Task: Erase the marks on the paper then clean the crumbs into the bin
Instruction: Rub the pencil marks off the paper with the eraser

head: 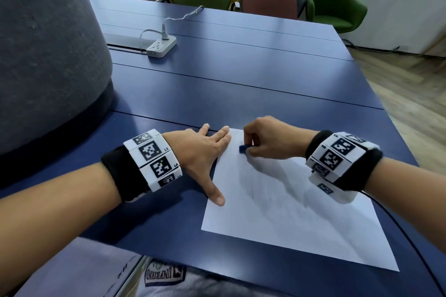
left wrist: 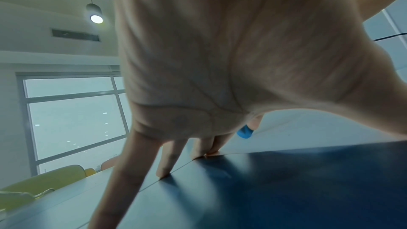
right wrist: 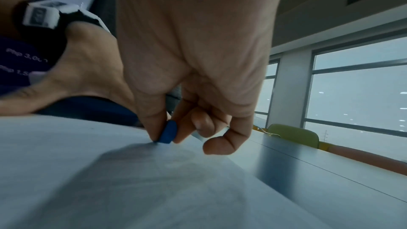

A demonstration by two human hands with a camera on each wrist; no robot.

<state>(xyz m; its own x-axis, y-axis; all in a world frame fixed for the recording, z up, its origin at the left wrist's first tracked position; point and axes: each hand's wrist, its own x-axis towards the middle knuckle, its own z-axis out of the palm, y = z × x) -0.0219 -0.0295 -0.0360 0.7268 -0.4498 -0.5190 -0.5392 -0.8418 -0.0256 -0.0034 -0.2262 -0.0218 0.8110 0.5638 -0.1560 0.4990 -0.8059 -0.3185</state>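
On the sheet's far end, right hand [head: 268,138]: knuckles up, fingers curled down, thumb and forefinger pinching a small blue eraser [head: 243,148]; wrist raised off the sheet, marker band on it.
Eraser contact: lower edge touching the paper [head: 289,212], seen in the right wrist view [right wrist: 167,134]; it sits near the far left corner of the sheet.
Right little finger [right wrist: 222,143]: curled, tip hanging just above the paper's far edge.
Left hand [head: 200,152]: flat, fingers straight and spread, holding nothing; palm on the table just beside the paper's left edge.
Left fingertips [left wrist: 209,152]: pressing at the sheet's far left corner; outer fingers land on bare table.
Left thumb [head: 216,196]: stretched toward the person, tip on the paper's left margin.
Marks: faint grey smudging across the sheet's middle; too blurred to read lines.
Paper: lies flat, skewed on the blue table [head: 241,75], near right corner close to the table's near edge.
Gap between hands: small, eraser just beside the left fingertips.
Open room: bare sheet toward the person and right of the eraser; wide bare tabletop beyond.
Far off: white power strip [head: 161,47] with cable, well apart from the paper.
Left side: grey fabric-covered curved bulk [head: 48,43] on the table.
Bin: cannot tell where.
Crumbs: too small to tell.
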